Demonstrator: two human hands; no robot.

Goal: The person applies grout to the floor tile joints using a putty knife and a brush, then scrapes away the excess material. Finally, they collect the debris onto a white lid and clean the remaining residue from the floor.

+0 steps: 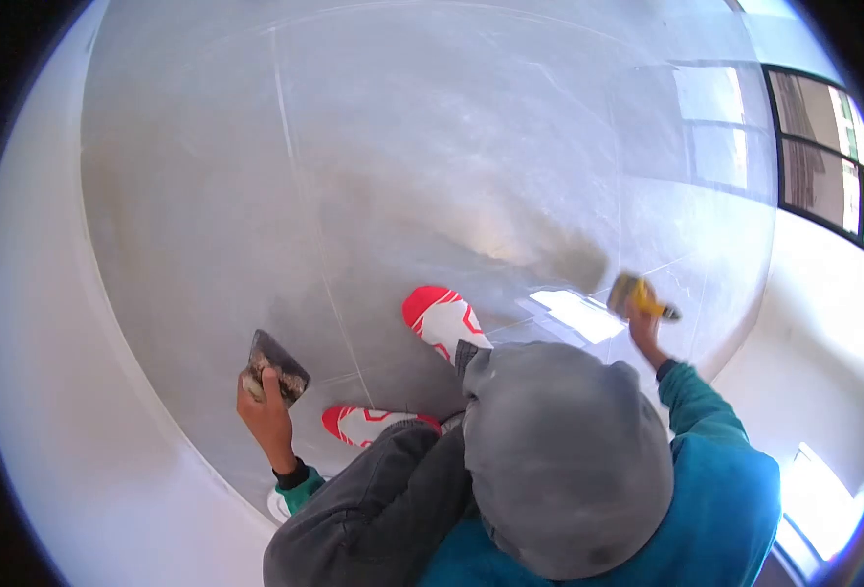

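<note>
Trowel (277, 364) is sitting gripped in my left hand (267, 416), fingers curling around it, low by the red-and-white shoes (443, 321). Farther out, my right hand (644, 315) is clenching a yellow-handled scraper (637, 293) (blade toward the wall) against the grey plaster wall (402, 166).

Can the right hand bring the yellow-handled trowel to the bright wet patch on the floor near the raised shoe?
Probably yes. The right hand holds the trowel just beside the bright patch, with only bare floor between them.
</note>
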